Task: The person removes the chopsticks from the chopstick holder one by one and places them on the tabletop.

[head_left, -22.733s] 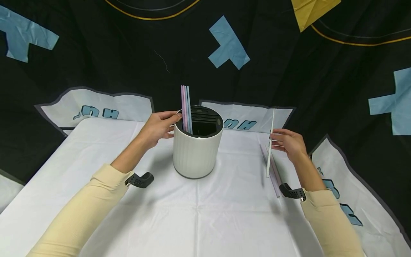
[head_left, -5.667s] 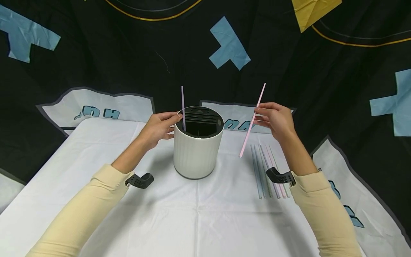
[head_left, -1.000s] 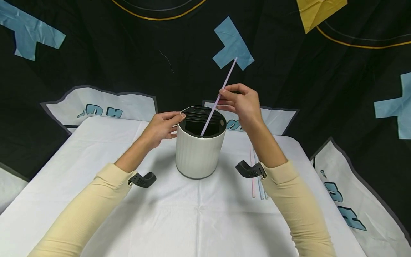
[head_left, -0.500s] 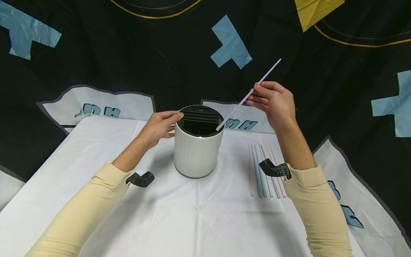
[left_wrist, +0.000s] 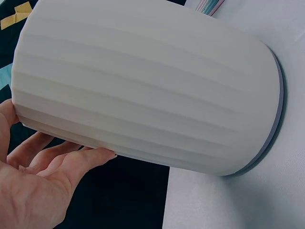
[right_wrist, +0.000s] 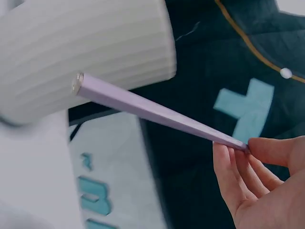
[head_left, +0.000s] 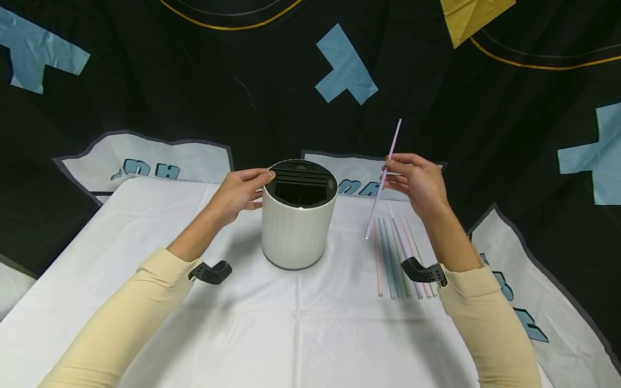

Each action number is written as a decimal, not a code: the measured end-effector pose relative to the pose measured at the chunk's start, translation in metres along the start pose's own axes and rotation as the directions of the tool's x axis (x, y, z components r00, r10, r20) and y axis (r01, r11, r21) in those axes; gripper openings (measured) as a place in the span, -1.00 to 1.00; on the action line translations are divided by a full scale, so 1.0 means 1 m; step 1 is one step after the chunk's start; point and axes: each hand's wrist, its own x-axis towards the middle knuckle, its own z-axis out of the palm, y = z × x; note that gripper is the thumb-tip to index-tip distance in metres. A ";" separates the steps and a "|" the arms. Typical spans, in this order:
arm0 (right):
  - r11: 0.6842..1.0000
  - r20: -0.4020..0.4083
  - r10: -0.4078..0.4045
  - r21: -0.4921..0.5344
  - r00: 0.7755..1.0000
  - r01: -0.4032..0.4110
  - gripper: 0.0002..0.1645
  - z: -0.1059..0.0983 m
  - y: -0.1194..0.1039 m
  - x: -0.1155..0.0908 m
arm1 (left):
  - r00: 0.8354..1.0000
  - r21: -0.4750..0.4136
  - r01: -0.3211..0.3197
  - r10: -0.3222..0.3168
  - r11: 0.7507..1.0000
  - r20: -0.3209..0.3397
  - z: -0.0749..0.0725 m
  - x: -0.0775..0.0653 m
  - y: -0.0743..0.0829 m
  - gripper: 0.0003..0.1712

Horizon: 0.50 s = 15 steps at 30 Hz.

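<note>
My left hand [head_left: 242, 194] grips the rim of a ribbed white utensil holder [head_left: 297, 237], thumb on the edge and fingers along its outer side. The holder stands upright; its black slotted insert [head_left: 305, 171] shows, with no chopstick sticking out. In the left wrist view the left hand [left_wrist: 43, 181] touches the holder's wall. To the right of the holder, my right hand [head_left: 419, 180] pinches a lilac chopstick [head_left: 377, 207] between thumb and fingers, in the air and tilted. Its blunt faceted end points toward the right wrist camera. Below lie several pastel chopsticks [head_left: 388, 258] side by side.
A white cloth [head_left: 242, 345] covers the table. Behind hangs a black backdrop [head_left: 194, 81] with blue and yellow patches. The right wrist strap [head_left: 422, 271] and forearm hide part of the chopstick row.
The chopsticks standing in the holder earlier are out, in a row on the table. Over the last second the right hand drew the lilac one from the opening, rightward and down. Left hand unmoved.
</note>
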 end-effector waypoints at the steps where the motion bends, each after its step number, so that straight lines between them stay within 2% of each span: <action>1: 0.999 0.007 0.017 -0.027 1.000 -0.017 -0.58 -0.002 0.006 0.001 | 1.000 0.002 0.000 0.000 1.000 0.000 0.000 0.000 0.000 -0.33; 4: 0.990 0.026 0.072 -0.127 0.997 -0.068 -0.55 -0.006 0.028 0.005 | 1.000 0.012 0.000 0.000 1.000 -0.001 0.000 0.000 -0.001 -0.33; 8: 0.958 0.048 0.136 -0.262 0.990 -0.119 -0.54 -0.013 0.064 0.011 | 1.000 0.009 0.003 -0.003 1.000 -0.003 0.000 0.000 -0.001 -0.33; 15: 0.917 0.062 0.204 -0.362 0.977 -0.168 -0.54 -0.021 0.119 0.017 | 1.000 0.006 0.010 -0.010 1.000 -0.007 0.001 0.000 0.000 -0.32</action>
